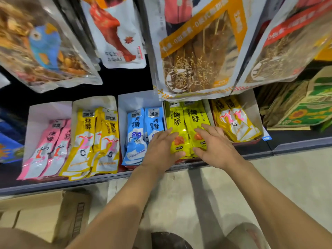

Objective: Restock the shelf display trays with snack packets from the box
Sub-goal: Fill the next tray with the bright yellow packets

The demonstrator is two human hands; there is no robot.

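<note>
Bright yellow packets (176, 119) read 烤脖. Blue packets (137, 130) and orange-yellow packets (86, 130) carry the same 烤脖; small top tags blurred. Hanging bags (197, 51): print unreadable.

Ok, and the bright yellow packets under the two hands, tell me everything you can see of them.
The bright yellow packets are glossy foil-like sachets, two side by side on top, with large dark characters and a red-orange picture low down. They lie lengthwise in the fourth tray from the left. The left hand and right hand rest flat on their lower halves; a hanging bag hides their top edges.
</note>
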